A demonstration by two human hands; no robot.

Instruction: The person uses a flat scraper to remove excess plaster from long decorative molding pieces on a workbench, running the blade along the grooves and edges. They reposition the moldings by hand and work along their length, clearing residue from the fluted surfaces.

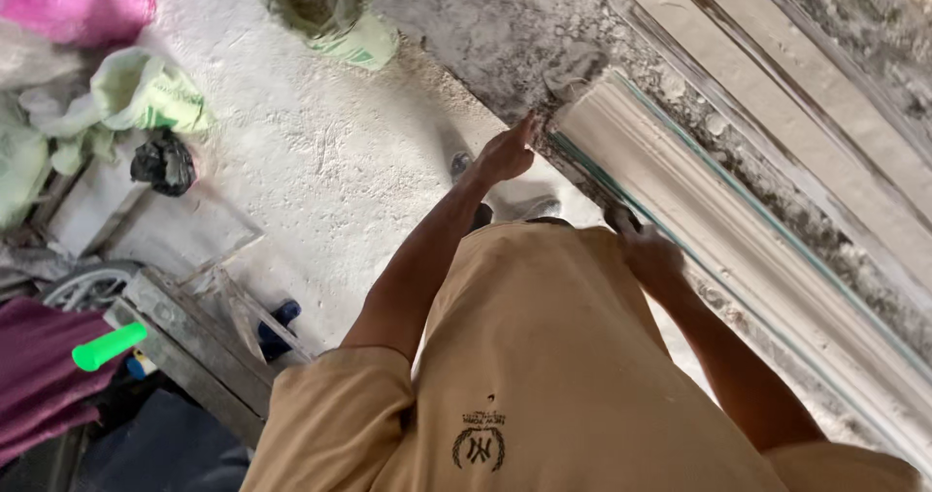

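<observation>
Shirt (544, 356): tan, fills the near view.
Right hand (649, 255): resting on the near edge of the white plaster moulding (738, 249), seemingly to steady it; how far it is closed I cannot tell.
Left hand (507, 152): fingers extended, tips at the moulding's end, holding nothing visible.
Moulding: lies lengthwise on the dusty bench (485, 46).
Floor (291, 143): white with dust; green sacks (146, 94) beyond.

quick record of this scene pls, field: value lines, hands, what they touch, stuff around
left hand: fingers at the end of the white moulding, by a lump of grey plaster
right hand: resting on the moulding's near edge
grip: cannot tell for either hand
moulding: long, ridged, lying on a dusty bench
floor: white with dust
nearby: green sacks, pink bag, green handle
</observation>
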